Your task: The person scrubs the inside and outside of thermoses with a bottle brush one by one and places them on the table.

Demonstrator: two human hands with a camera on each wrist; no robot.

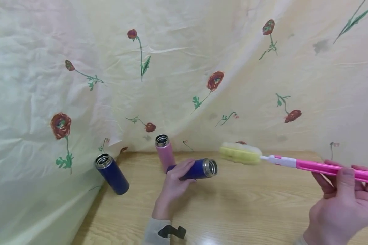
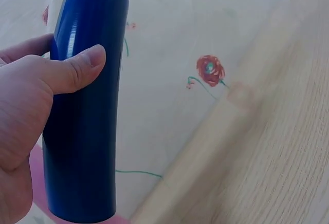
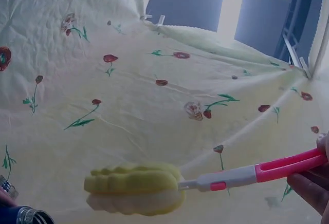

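My left hand [image 1: 176, 182] grips a dark blue bottle [image 1: 199, 169] round its body and tips it onto its side, its open metal mouth facing right. Pinched by the pink handle, a sponge bottle brush [image 1: 240, 153] is in my right hand [image 1: 343, 200], its yellow and white head pointing left, a short way from that mouth. In the left wrist view the thumb [image 2: 85, 70] lies across the blue bottle. The right wrist view shows the whole sponge head [image 3: 134, 189] with the white and pink handle.
A pink bottle [image 1: 165, 154] stands uncapped behind my left hand. Another dark blue bottle [image 1: 111, 174], also uncapped, stands at the table's left. Flower-patterned cloth [image 1: 178, 78] hangs behind and along the left of the wooden table [image 1: 248, 211].
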